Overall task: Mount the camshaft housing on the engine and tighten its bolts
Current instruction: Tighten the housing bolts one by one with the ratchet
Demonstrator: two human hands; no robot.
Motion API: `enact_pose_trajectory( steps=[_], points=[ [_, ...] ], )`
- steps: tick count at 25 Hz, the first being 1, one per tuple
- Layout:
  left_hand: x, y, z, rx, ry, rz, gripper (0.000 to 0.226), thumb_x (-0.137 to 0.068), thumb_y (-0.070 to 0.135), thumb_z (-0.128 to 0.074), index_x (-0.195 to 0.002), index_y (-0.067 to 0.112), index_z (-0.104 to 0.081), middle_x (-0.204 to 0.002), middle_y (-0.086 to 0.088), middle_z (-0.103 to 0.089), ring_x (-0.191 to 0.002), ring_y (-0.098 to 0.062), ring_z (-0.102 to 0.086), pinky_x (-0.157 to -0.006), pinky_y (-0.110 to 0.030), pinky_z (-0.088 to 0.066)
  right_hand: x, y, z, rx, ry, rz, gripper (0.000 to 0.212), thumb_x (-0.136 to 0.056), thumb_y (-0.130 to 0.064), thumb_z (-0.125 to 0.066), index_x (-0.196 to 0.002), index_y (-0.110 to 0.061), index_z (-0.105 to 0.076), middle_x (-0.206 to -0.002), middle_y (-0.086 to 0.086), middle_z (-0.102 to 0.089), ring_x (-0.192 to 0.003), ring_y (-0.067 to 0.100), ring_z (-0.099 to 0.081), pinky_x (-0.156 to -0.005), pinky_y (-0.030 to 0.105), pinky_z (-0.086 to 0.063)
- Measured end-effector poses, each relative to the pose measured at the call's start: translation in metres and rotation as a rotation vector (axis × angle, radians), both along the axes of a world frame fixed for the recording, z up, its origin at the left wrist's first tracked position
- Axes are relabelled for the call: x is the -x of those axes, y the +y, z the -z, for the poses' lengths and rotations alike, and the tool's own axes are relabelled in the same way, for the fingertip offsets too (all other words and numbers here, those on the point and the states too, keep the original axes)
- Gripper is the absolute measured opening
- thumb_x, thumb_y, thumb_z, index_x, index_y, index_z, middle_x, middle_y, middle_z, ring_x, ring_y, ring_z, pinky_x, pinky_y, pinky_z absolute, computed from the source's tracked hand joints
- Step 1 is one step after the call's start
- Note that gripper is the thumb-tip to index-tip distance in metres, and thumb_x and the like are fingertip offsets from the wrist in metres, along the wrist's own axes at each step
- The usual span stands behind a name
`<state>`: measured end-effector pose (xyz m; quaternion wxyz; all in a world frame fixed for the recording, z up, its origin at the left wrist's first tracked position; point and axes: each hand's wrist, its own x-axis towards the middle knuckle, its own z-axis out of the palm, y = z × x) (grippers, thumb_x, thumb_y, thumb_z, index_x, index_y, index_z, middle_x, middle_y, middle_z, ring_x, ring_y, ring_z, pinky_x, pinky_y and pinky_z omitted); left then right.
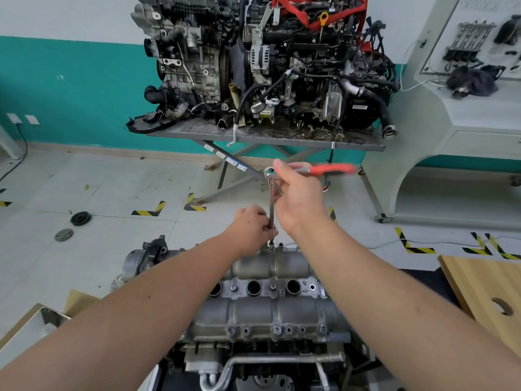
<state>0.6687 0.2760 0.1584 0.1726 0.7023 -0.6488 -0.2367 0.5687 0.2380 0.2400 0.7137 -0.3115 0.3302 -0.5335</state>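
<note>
The grey camshaft housing [270, 311] lies on top of the engine [253, 359] right below me, with several bolts along its near edge and three round holes in its middle. A ratchet wrench [332, 169] with a red handle stands on a long extension bar [271, 204] over a bolt [271, 244] at the housing's far edge. My right hand [296, 198] grips the ratchet at its head. My left hand [251, 227] pinches the lower end of the extension bar just above the bolt.
Two other engines [267, 60] stand on a grey metal lift table [265, 136] ahead. A grey training bench [462, 131] is at the right. A wooden board [485, 294] with a hole lies at my right, a box [31, 325] at my left. Two round parts [80, 218] lie on the floor.
</note>
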Motion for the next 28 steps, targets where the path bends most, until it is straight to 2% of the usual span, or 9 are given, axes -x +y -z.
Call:
enact_pose_trajectory(
  steps=[4,8,11,14,17,20,22,25,28],
  points=[
    [0.000,-0.002,0.002,-0.100,0.026,0.016,0.024,-0.101,0.023,-0.052,-0.098,0.002,-0.063,-0.107,-0.020,-0.066,-0.088,-0.029,-0.057,-0.070,-0.030,-0.040,0.004,0.018,0.032,0.591,0.392,0.140,0.024,-0.089,-0.021,-0.069,-0.097,-0.042,-0.075,-0.120,-0.005,-0.071,-0.112,0.011,-0.065,-0.097,0.027,-0.051],
    [0.002,0.000,-0.001,-0.009,0.138,0.029,0.034,-0.103,0.012,-0.049,-0.132,-0.003,-0.055,-0.134,-0.006,-0.055,-0.116,-0.019,-0.052,-0.087,-0.018,-0.040,0.016,-0.004,0.024,1.636,1.119,0.241,0.026,-0.089,-0.001,-0.058,-0.109,-0.004,-0.073,-0.130,0.011,-0.065,-0.121,0.034,-0.060,-0.096,0.041,-0.046],
    [0.002,-0.004,-0.002,-0.186,-0.036,0.062,0.038,-0.105,0.035,-0.044,-0.112,0.003,-0.063,-0.116,-0.010,-0.062,-0.109,-0.027,-0.056,-0.087,-0.034,-0.043,0.019,-0.008,-0.005,1.688,1.731,0.026,0.045,-0.100,-0.036,-0.033,-0.127,-0.012,-0.060,-0.115,0.006,-0.064,-0.106,0.032,-0.058,-0.091,0.043,-0.039],
    [0.003,-0.005,0.002,-0.208,-0.079,0.070,0.037,-0.105,0.039,-0.042,-0.102,0.009,-0.064,-0.111,-0.008,-0.058,-0.105,-0.026,-0.055,-0.088,-0.036,-0.044,0.014,-0.012,-0.030,1.453,1.968,-0.173,0.045,-0.104,-0.044,-0.022,-0.115,-0.017,-0.056,-0.100,0.003,-0.060,-0.090,0.028,-0.057,-0.070,0.039,-0.038],
    [0.005,-0.002,0.006,-0.172,-0.086,0.065,0.038,-0.104,0.043,-0.042,-0.092,0.013,-0.060,-0.113,-0.005,-0.055,-0.102,-0.024,-0.056,-0.083,-0.033,-0.043,0.004,-0.022,-0.049,0.828,1.721,-0.432,0.027,-0.103,-0.024,-0.037,-0.085,-0.012,-0.052,-0.077,0.003,-0.066,-0.070,0.029,-0.065,-0.063,0.035,-0.042],
    [0.006,0.000,0.012,-0.149,-0.080,0.034,0.043,-0.103,0.049,-0.040,-0.079,0.016,-0.052,-0.101,-0.004,-0.055,-0.098,-0.027,-0.058,-0.080,-0.034,-0.042,0.005,-0.014,-0.044,0.020,0.777,-0.529,0.011,-0.099,-0.016,-0.040,-0.101,-0.013,-0.051,-0.067,-0.001,-0.072,-0.070,0.021,-0.074,-0.074,0.035,-0.043],
    [0.005,0.000,0.012,-0.170,-0.022,-0.001,0.047,-0.102,0.054,-0.037,-0.075,0.018,-0.048,-0.086,-0.003,-0.057,-0.087,-0.027,-0.060,-0.080,-0.038,-0.046,0.004,-0.006,-0.030,-0.253,0.253,-0.347,0.011,-0.099,-0.011,-0.043,-0.106,-0.013,-0.051,-0.068,-0.003,-0.071,-0.075,0.016,-0.073,-0.069,0.030,-0.044],
    [0.006,-0.003,0.009,-0.196,0.000,-0.003,0.045,-0.103,0.050,-0.037,-0.077,0.014,-0.049,-0.081,-0.006,-0.059,-0.080,-0.027,-0.056,-0.076,-0.038,-0.046,-0.004,0.001,-0.007,-0.228,-0.071,-0.049,0.006,-0.102,-0.013,-0.051,-0.102,-0.014,-0.057,-0.083,-0.001,-0.073,-0.090,0.017,-0.070,-0.073,0.028,-0.049],
    [0.006,-0.005,0.009,-0.193,-0.033,0.001,0.042,-0.105,0.040,-0.038,-0.076,0.013,-0.050,-0.079,-0.006,-0.058,-0.079,-0.027,-0.055,-0.071,-0.034,-0.043,0.001,0.014,0.014,0.233,0.283,0.076,0.015,-0.103,-0.030,-0.052,-0.109,-0.032,-0.066,-0.120,-0.009,-0.071,-0.116,0.011,-0.063,-0.099,0.035,-0.050]
  ],
)
